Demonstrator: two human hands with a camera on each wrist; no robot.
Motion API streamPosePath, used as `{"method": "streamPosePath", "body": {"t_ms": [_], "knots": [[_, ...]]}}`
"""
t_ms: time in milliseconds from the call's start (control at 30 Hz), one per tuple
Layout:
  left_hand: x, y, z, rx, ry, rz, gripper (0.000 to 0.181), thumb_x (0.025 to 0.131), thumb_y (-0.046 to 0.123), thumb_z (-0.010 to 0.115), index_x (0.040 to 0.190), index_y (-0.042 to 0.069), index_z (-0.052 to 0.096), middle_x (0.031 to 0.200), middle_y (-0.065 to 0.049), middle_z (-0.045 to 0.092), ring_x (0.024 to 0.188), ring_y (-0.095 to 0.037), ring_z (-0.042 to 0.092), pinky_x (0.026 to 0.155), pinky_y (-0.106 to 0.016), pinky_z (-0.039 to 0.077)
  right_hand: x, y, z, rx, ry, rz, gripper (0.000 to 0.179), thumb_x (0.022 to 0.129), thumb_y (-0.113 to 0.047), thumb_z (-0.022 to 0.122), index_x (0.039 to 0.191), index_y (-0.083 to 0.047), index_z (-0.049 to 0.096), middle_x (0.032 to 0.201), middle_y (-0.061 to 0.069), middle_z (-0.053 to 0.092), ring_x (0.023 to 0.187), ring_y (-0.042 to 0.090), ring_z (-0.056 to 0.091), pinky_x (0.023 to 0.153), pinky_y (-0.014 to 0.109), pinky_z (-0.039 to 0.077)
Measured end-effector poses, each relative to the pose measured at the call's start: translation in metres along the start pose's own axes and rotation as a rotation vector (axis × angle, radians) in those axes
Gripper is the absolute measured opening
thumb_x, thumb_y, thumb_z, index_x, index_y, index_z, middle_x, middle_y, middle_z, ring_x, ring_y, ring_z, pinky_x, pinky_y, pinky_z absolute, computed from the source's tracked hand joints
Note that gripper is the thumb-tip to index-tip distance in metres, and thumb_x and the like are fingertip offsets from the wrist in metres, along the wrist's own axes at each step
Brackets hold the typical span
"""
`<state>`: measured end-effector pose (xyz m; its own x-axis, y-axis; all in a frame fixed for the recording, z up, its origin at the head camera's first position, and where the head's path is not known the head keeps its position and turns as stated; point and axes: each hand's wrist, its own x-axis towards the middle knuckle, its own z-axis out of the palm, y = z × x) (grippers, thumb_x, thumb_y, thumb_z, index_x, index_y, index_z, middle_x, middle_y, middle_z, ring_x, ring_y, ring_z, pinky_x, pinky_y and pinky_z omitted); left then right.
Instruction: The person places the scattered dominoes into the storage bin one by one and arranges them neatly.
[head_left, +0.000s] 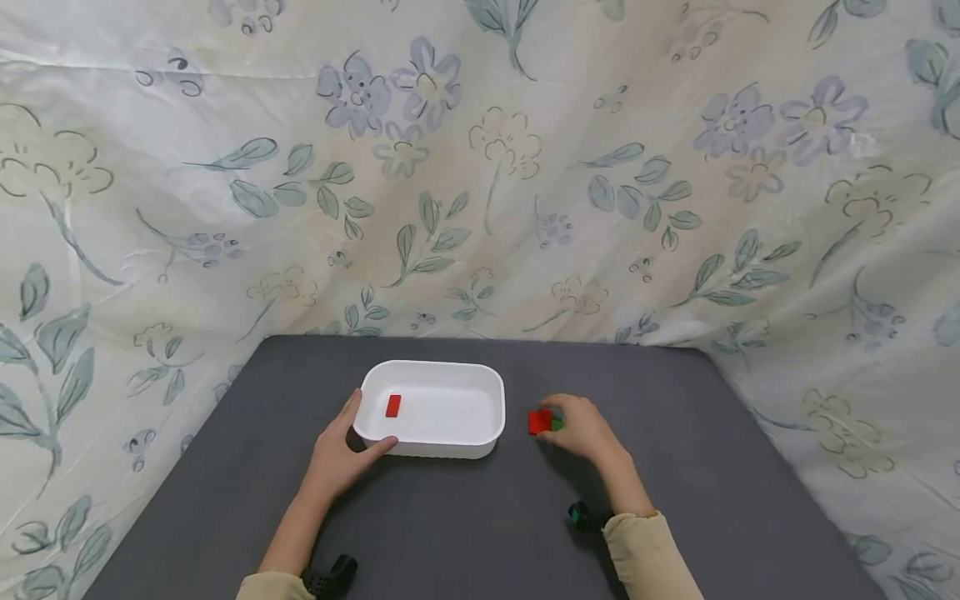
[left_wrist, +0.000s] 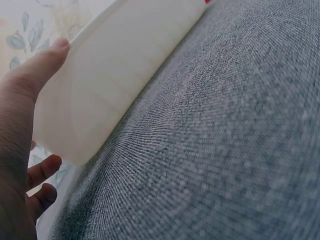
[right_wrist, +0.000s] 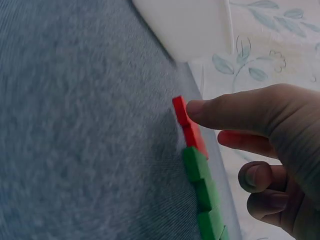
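A white rectangular plastic container [head_left: 428, 450] stands toward the back of the table. My left hand [head_left: 335, 457] holds its left end, thumb on the front wall near the rim and fingers round the side; the left wrist view also shows the thumb [left_wrist: 47, 62] against the outer wall. Inside lies one small red block [head_left: 393, 406]. To the right of the container, my right hand [head_left: 587, 429] is at a row of small blocks. Its thumb touches a red block [right_wrist: 180, 111], while the index fingertip stands apart from it. Another red block [right_wrist: 194, 137] and several green blocks [right_wrist: 195, 164] follow in line.
A dark grey cloth-covered table [head_left: 465, 525] lies under everything. Behind and beside it hangs a floral curtain [head_left: 480, 208]. Black bands [head_left: 330, 575] are on both wrists, below pale yellow sleeves [head_left: 648, 554].
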<state>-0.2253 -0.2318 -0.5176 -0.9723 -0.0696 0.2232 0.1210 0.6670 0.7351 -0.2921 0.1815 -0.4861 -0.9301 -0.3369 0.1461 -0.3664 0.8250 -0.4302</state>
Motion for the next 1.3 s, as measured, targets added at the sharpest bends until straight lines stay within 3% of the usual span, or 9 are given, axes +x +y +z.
{"method": "streamPosePath", "body": {"t_ms": [200, 600, 1300], "knots": [[-0.001, 0.000, 0.002, -0.002, 0.008, -0.001, 0.115, 0.085, 0.055, 0.086, 0.168, 0.005, 0.024, 0.173, -0.019, 0.027, 0.158, -0.045, 0.028, 0.122, -0.065, 0.029, -0.001, 0.009, 0.004, 0.025, -0.005, -0.008, 0.041, 0.083, -0.015, 0.091, 0.120, -0.005, 0.078, 0.122, 0.012, 0.076, 0.112, 0.035, 0.071, 0.098, 0.055, 0.057], [-0.001, 0.002, 0.003, 0.006, -0.001, -0.001, 0.115, 0.085, 0.055, 0.085, 0.168, 0.005, 0.024, 0.172, -0.020, 0.028, 0.158, -0.045, 0.028, 0.122, -0.065, 0.029, -0.003, 0.022, 0.009, 0.078, 0.003, -0.026, 0.032, 0.087, -0.013, 0.086, 0.118, -0.006, 0.079, 0.123, 0.013, 0.076, 0.118, 0.038, 0.069, 0.102, 0.057, 0.055], [-0.002, 0.004, 0.002, 0.000, -0.001, -0.012, 0.114, 0.085, 0.054, 0.085, 0.169, 0.005, 0.024, 0.173, -0.019, 0.026, 0.159, -0.044, 0.026, 0.122, -0.065, 0.028, -0.001, 0.024, 0.009, 0.078, 0.042, -0.045, 0.026, 0.089, -0.012, 0.084, 0.114, -0.007, 0.082, 0.119, 0.011, 0.078, 0.115, 0.036, 0.072, 0.102, 0.056, 0.055]]}}
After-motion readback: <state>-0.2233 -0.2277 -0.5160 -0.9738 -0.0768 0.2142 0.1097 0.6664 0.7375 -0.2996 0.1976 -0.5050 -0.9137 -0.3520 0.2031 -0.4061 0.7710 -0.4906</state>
